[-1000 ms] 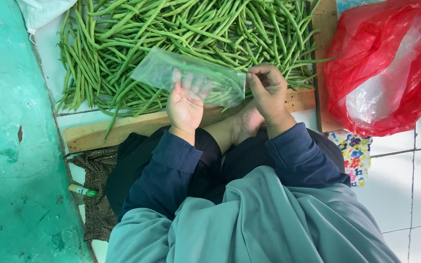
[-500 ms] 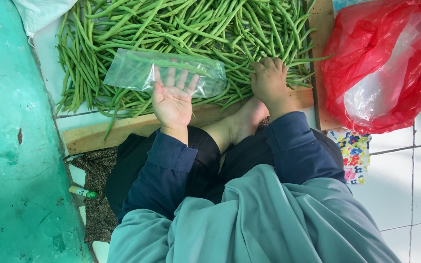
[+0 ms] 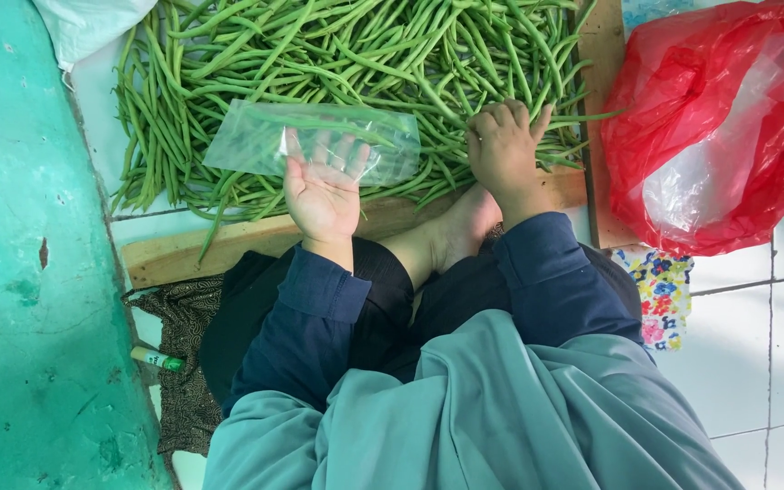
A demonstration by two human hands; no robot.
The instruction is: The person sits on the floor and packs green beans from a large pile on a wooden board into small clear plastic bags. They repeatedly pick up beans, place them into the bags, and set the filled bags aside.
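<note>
While the clear plastic bag (image 3: 315, 141) lies flat over the near edge of the green bean pile (image 3: 347, 54), only the left hand (image 3: 322, 186) steadies it, palm up, fingers (image 3: 333, 150) spread and released under or against the film rather than pinching it; whether they sit inside the mouth I cannot tell. That loose hold looks like the weak point: the bag is light and slick, so it could slide off the fingers or fold shut, and beans pushed at it would then skid past the opening. The right hand (image 3: 504, 145) rests on the beans just beside the bag, fingers curled down into the pile and seemingly clenched on a few pods, though the grasp itself is hidden. A handful gathered crosswise could snag the rim or pierce the thin film. Beans near the wooden board's edge (image 3: 256, 240) could roll off onto the tiled floor (image 3: 773, 345). The red plastic bag (image 3: 719, 136) lies well apart, to the right.
</note>
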